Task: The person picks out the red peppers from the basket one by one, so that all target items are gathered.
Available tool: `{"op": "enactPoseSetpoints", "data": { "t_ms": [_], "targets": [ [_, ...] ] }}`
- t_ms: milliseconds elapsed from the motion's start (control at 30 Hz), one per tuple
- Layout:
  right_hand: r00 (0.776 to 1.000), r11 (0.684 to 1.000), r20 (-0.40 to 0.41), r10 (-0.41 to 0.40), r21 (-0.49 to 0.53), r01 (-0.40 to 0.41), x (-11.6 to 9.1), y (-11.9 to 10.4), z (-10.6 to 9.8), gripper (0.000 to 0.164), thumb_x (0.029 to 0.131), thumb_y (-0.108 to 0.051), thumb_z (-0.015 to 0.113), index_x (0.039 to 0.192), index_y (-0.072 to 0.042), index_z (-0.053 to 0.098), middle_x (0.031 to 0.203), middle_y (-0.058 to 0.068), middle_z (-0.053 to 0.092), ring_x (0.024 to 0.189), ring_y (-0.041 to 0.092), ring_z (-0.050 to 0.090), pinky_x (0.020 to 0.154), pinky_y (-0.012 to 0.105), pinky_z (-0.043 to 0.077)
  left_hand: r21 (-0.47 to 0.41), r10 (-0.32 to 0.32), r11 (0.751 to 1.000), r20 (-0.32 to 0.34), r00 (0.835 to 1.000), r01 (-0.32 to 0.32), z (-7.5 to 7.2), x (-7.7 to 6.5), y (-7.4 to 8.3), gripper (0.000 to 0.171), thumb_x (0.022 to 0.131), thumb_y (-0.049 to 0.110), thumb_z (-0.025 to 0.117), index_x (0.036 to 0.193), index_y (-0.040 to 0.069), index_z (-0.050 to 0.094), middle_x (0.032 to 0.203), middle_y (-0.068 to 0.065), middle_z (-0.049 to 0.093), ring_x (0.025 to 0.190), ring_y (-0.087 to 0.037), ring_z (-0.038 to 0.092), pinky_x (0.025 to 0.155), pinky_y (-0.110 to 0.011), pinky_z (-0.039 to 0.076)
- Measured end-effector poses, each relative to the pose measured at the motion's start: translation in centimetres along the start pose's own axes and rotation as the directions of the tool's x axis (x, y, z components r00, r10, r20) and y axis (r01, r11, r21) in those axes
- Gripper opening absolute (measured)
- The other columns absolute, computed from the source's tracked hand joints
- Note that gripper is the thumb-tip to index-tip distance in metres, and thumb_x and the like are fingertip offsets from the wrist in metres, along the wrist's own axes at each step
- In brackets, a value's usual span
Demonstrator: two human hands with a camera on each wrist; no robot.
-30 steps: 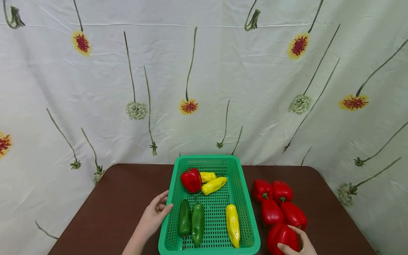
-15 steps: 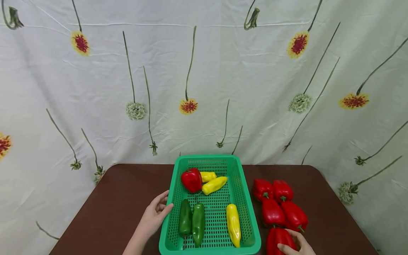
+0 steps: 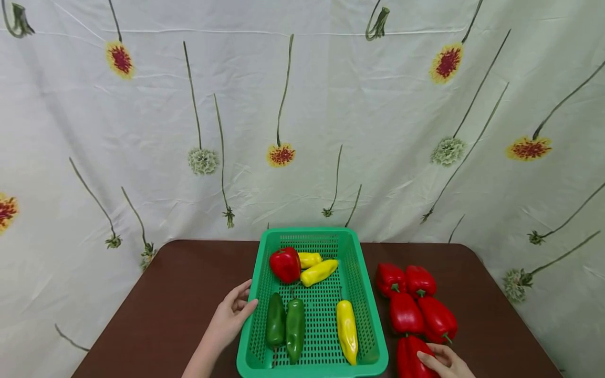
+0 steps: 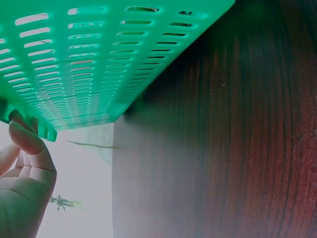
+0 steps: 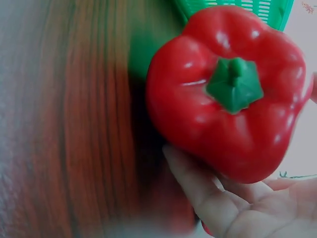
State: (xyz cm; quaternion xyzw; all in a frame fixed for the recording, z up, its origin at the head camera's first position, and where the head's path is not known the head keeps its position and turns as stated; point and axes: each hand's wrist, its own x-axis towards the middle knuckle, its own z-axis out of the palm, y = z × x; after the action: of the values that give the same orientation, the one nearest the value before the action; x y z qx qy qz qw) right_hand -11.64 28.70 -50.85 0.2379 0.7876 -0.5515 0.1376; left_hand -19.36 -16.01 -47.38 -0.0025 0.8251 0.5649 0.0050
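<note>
- A flowered cloth [image 3: 368, 94] hangs behind everything, presumably as a plain backdrop;
- the dark surface [image 3: 203, 273] carries the lot; its wood grain shows in both wrist views;
- the green basket [image 3: 312, 371] sits midway between the hands, likely so that either can reach it;
- four red peppers [image 3: 406, 314] lie bunched to its right, mostly with stems towards the person; the close packing probably checks rolling;
- the left hand [image 3: 227, 317] holds the basket's left rim, its grip curled at the edge, perhaps to steady so light a thing;
- the right hand [image 3: 449, 363] has its grip pinching the held pepper, thumb and fingers apart around its sides, as so round and glossy a body seems to need;
- that held pepper [image 3: 407, 359] is right of the basket, just nearer than the bunch; whether it rests on the surface I cannot tell;
- inside the basket, a red pepper [image 3: 285, 265], two green peppers [image 3: 295, 331] and three yellow peppers [image 3: 347, 331] lie loosely by colour.
</note>
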Motion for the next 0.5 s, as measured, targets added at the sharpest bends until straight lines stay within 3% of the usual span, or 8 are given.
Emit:
{"op": "enactPoseSetpoints", "data": {
  "t_ms": [367, 500],
  "targets": [
    [0.999, 0.993, -0.002, 0.052, -0.105, -0.052, 0.7, 0.8, -1.0, 0.085, 0.087, -0.064, 0.058, 0.132, 0.008, 0.055, 0.111, 0.022, 0.068, 0.088, 0.021, 0.066, 0.076, 0.042, 0.054, 0.009, -0.01, 1.0, 0.002, 1.0, 0.01, 0.1, 0.1, -0.1, 0.057, 0.096, 0.019, 0.065, 0.148, 0.007, 0.043, 0.133, -0.02, 0.053, 0.093, -0.009, 0.06, 0.076, -0.023, 0.051],
    [0.996, 0.992, 0.011, 0.086, -0.092, -0.085, 0.7, 0.9, -1.2, 0.089, 0.085, -0.069, 0.057, 0.133, 0.006, 0.056, 0.114, 0.022, 0.067, 0.089, 0.02, 0.066, 0.077, 0.042, 0.054, 0.006, -0.009, 1.0, 0.001, 1.0, 0.009, 0.1, 0.1, -0.1, 0.057, 0.096, 0.019, 0.065, 0.148, 0.008, 0.044, 0.133, -0.02, 0.054, 0.092, -0.009, 0.06, 0.076, -0.022, 0.051]
  ]
}}
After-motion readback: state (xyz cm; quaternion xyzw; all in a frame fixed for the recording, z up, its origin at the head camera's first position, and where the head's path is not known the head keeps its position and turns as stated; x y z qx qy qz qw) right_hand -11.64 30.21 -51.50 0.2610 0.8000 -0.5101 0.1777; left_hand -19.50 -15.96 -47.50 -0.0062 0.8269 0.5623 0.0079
